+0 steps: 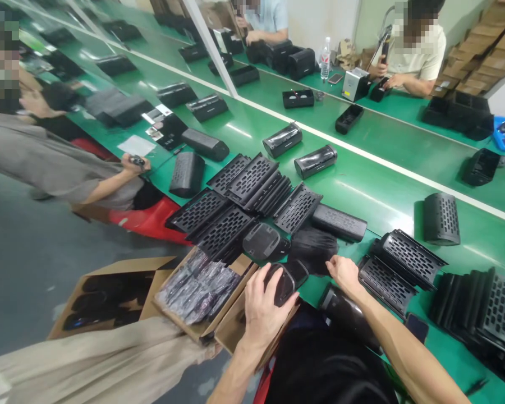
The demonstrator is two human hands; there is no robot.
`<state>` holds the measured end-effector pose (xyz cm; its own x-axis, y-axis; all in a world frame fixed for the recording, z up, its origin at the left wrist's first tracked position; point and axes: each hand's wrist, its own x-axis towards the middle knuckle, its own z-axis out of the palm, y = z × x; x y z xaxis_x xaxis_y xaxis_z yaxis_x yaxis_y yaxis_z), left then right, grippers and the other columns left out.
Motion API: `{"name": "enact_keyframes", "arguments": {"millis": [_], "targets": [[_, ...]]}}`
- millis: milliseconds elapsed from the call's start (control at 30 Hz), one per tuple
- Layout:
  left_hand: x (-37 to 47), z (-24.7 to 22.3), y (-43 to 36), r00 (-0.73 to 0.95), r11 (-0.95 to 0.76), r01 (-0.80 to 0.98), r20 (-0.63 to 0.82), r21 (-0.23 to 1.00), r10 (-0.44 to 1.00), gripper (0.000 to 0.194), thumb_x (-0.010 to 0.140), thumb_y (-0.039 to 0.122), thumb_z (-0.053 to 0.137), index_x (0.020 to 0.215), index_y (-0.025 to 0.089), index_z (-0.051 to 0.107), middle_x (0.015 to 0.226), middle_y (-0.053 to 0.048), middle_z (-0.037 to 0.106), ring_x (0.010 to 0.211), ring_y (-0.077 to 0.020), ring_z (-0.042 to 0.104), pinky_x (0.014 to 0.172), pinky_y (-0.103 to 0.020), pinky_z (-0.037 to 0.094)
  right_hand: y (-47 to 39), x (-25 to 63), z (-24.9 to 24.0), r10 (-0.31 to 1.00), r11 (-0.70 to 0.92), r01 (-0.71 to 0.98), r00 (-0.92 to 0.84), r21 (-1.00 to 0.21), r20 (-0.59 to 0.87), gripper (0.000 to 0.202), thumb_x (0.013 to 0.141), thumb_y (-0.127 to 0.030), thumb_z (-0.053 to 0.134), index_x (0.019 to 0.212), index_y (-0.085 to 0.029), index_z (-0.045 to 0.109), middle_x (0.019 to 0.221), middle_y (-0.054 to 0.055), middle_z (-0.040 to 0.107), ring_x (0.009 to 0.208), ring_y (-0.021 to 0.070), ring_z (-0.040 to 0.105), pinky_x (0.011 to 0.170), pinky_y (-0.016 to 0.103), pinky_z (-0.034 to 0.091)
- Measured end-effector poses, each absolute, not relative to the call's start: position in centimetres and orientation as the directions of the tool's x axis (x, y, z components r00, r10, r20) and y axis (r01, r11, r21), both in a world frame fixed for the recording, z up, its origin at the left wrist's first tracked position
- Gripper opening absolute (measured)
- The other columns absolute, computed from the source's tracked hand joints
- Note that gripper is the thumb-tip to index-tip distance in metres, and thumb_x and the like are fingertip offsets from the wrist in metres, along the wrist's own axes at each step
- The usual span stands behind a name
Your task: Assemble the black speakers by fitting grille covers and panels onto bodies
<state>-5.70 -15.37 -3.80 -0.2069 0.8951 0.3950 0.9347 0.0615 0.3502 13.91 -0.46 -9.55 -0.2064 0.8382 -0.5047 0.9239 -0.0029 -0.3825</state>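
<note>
Black perforated covers [224, 231] flank the left hand [261, 303] gripping a dark part [295, 275] and curled right hand [345, 275], hold unclear.

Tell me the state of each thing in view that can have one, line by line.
Black rounded plastic piece: gripped by the left hand
Right hand: fingers curled, grip unclear
Brown cardboard box with plastic-wrapped parts: open, filled
Brown cardboard box farther left: open, dark items inside
Black perforated plastic panels: piled
Clear plastic bottle: upright
Dark rectangular phone: lying flat
</note>
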Motion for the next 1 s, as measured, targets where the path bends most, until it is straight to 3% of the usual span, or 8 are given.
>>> {"name": "enact_keyframes", "arguments": {"millis": [167, 300, 433, 533, 600, 700, 733, 1000], "targets": [[-5.3, -3.9, -14.7, -0.159, 0.033, 0.945, 0.367, 0.326, 0.917, 0.053, 0.087, 0.039, 0.075, 0.136, 0.023, 0.06, 0.141, -0.02, 0.059, 0.125, -0.0393, 0.058, 0.103, -0.055, 0.05, -1.9, 18.5, -7.9, 0.917, -0.068, 0.85, -0.153, -0.523, -0.367, 0.016, 0.088, -0.032, 0.058, 0.075, -0.024, 0.056, 0.076, 0.001, 0.067, 0.073, 0.0186, 0.064, 0.07, 0.027, 0.044], [-4.5, -3.5, -14.3, -0.156, 0.025, 0.939, 0.361, 0.342, 0.919, 0.051, 0.088, 0.042, 0.073, 0.134, 0.022, 0.062, 0.14, -0.021, 0.06, 0.129, -0.0434, 0.055, 0.104, -0.06, 0.047, -4.2, 24.6, -7.6, 0.953, -0.233, 0.79, 0.07, -0.567, -0.294, 0.017, 0.086, -0.042, 0.049, 0.08, -0.026, 0.05, 0.07, -0.001, 0.065, 0.066, 0.0195, 0.063, 0.067, 0.029, 0.047], [-3.4, -1.3, -14.3, -0.167, -0.107, 0.87, 0.492, 0.482, 0.854, 0.057, 0.086, 0.035, 0.077, 0.138, 0.023, 0.057, 0.132, -0.017, 0.065, 0.133, -0.0415, 0.054, 0.11, -0.062, 0.044, -6.5, 29.8, -8.5, 0.902, -0.43, 0.708, 0.356, -0.56, -0.243, 0.026, 0.081, -0.053, 0.05, 0.084, -0.027, 0.049, 0.079, 0.006, 0.071, 0.076, 0.0255, 0.069, 0.072, 0.034, 0.051], [-1.0, 0.0, -13.2, -0.091, -0.277, 0.742, 0.501, 0.611, 0.861, 0.04, 0.088, 0.024, 0.073, 0.127, 0.026, 0.063, 0.118, -0.01, 0.073, 0.12, -0.0332, 0.063, 0.105, -0.052, 0.051, -7.6, 31.8, -9.5, 0.828, -0.547, 0.635, 0.505, -0.544, -0.243, 0.03, 0.076, -0.056, 0.054, 0.084, -0.027, 0.049, 0.083, 0.009, 0.074, 0.082, 0.029, 0.071, 0.074, 0.037, 0.051], [1.5, -0.4, -11.4, -0.026, -0.253, 0.643, 0.35, 0.723, 0.936, 0.023, 0.092, 0.023, 0.067, 0.114, 0.026, 0.068, 0.11, -0.007, 0.076, 0.114, -0.0295, 0.065, 0.102, -0.047, 0.053, -8.0, 32.5, -10.3, 0.776, -0.609, 0.584, 0.578, -0.536, -0.252, 0.034, 0.073, -0.057, 0.058, 0.087, -0.027, 0.05, 0.089, 0.011, 0.075, 0.086, 0.0313, 0.072, 0.077, 0.039, 0.051], [5.4, -2.8, -7.1, 0.025, 0.108, 0.583, -0.15, 0.805, 0.988, 0.016, 0.095, 0.026, 0.061, 0.107, 0.023, 0.071, 0.115, -0.008, 0.077, 0.117, -0.0281, 0.065, 0.107, -0.045, 0.05, -8.4, 33.1, -11.2, 0.72, -0.663, 0.509, 0.635, -0.549, -0.28, 0.044, 0.07, -0.06, 0.063, 0.093, -0.025, 0.053, 0.094, 0.014, 0.076, 0.089, 0.0338, 0.072, 0.081, 0.042, 0.052], [6.6, -3.9, -5.5, 0.032, 0.166, 0.588, -0.228, 0.792, 0.973, 0.019, 0.094, 0.025, 0.06, 0.11, 0.022, 0.07, 0.117, -0.01, 0.076, 0.117, -0.0287, 0.065, 0.105, -0.045, 0.05, -8.5, 33.2, -11.4, 0.712, -0.667, 0.486, 0.639, -0.565, -0.291, 0.046, 0.07, -0.061, 0.064, 0.095, -0.024, 0.054, 0.095, 0.014, 0.077, 0.089, 0.0334, 0.073, 0.082, 0.042, 0.052], [11.1, -10.0, 0.6, 0.05, 0.373, 0.615, -0.507, 0.695, 0.861, 0.025, 0.088, 0.024, 0.067, 0.112, 0.019, 0.07, 0.102, -0.012, 0.08, 0.102, -0.0294, 0.072, 0.086, -0.037, 0.051, -8.7, 33.3, -12.2, 0.713, -0.603, 0.305, 0.622, -0.737, -0.326, 0.053, 0.065, -0.066, 0.071, 0.093, -0.023, 0.061, 0.082, 0.007, 0.075, 0.079, 0.0285, 0.072, 0.076, 0.038, 0.054]]}}
